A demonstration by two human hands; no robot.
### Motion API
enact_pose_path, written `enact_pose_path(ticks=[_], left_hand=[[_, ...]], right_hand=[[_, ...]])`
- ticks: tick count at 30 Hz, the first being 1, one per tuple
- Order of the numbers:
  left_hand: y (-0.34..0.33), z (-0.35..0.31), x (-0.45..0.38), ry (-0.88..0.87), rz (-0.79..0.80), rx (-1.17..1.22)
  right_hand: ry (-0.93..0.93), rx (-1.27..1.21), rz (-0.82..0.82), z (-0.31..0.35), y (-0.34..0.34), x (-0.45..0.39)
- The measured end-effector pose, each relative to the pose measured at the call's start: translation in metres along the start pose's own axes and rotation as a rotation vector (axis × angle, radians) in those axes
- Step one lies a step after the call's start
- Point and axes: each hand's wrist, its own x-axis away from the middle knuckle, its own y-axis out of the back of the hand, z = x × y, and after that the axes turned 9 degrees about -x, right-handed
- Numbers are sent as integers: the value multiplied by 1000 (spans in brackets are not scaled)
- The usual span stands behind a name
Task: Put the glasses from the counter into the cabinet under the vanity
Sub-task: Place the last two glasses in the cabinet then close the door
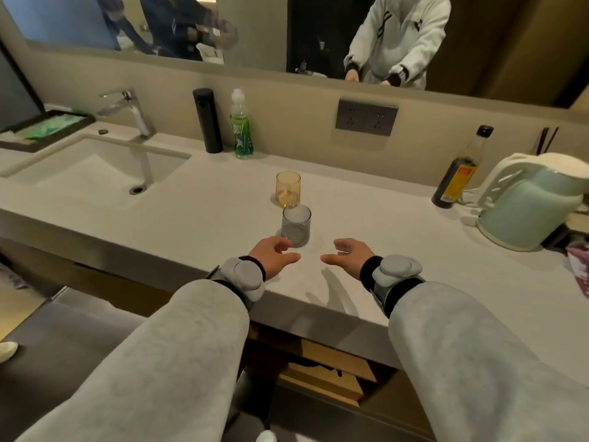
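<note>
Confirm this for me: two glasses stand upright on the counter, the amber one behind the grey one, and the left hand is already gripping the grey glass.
Not quite. The head view shows the left hand open beside the grey glass, gripping nothing. The rest holds: both stand upright on the counter, the amber glass behind the grey one.

The pale vanity counter [207, 212] carried a grey glass [296, 225] just before an amber glass [288, 189]. A black flask [207, 120], green bottle [241, 125], dark sauce bottle [459, 173], kettle [529, 202] and black tray [44, 127] also stood on it.
</note>
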Motion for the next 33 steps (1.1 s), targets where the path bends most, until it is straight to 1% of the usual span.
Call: enact_pose_path(ticks=[6,10,15,23,30,33], left_hand=[[38,-10,-72,-23,-45,3],[56,-9,-108,-28,-88,5],[77,-12,-163,-32,-102,4],[80,-1,-233,-21,-53,-6],[69,14,-275,-10,14,30],[63,17,-283,-32,38,49]], right_hand=[[23,14,-40,38,-2,-63],[18,26,-47,50,-9,-94],[1,13,-59,65,-13,-145],[-26,34,-52,71,-24,-211],[-80,-2,-26,60,-30,-249],[-88,-9,-14,57,-33,-257]])
